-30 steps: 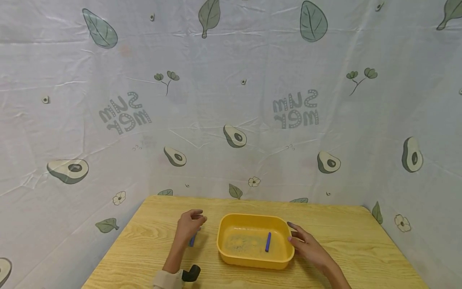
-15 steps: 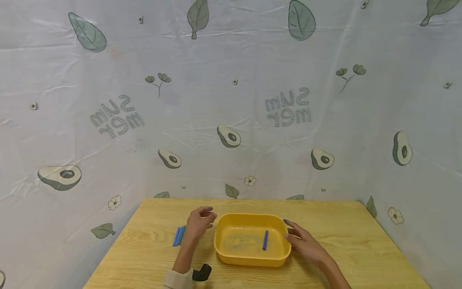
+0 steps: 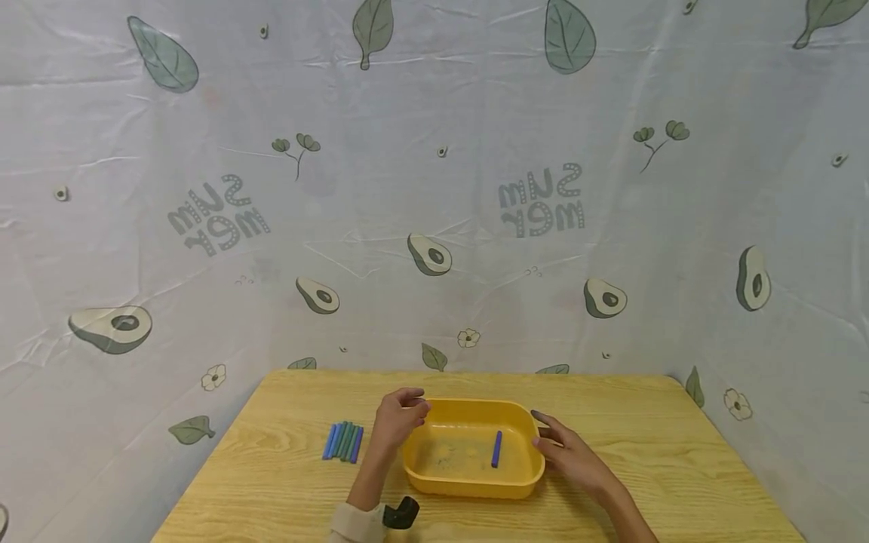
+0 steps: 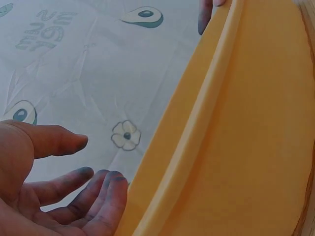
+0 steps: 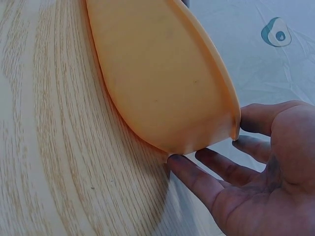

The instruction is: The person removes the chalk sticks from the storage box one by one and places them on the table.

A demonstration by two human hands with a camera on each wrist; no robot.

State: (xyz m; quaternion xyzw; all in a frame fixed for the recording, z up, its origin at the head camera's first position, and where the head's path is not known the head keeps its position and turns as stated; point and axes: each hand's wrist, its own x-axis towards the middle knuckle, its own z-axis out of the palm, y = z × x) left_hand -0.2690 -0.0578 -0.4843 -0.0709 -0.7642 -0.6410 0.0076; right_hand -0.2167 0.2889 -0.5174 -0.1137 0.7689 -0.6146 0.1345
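A yellow plastic basin point(image 3: 468, 489) stands on the table, its floor smudged with dark dust. Inside it, toward the right, lies one purple chalk stick point(image 3: 497, 449). My left hand point(image 3: 399, 419) is over the basin's far left corner, fingers loosely bent with nothing between them; its smudged fingertips point(image 4: 115, 182) show right at the rim in the left wrist view. At the opposite end my right hand point(image 3: 570, 456) holds the basin, thumb at the rim and fingers point(image 5: 226, 169) against the outer end wall. Several blue, green and purple chalk sticks point(image 3: 342, 442) lie side by side left of the basin.
The wood-grain table point(image 3: 679, 467) extends to both sides of the basin. Behind it hangs a pale sheet point(image 3: 380, 196) printed with avocados and leaves. A black device point(image 3: 401, 513) is strapped at the left wrist beside a light sleeve point(image 3: 357, 523).
My left hand has moved right, from over the chalk sticks to the basin's left rim, uncovering the row. My right hand has kept its place on the basin. The head view has shifted slightly.
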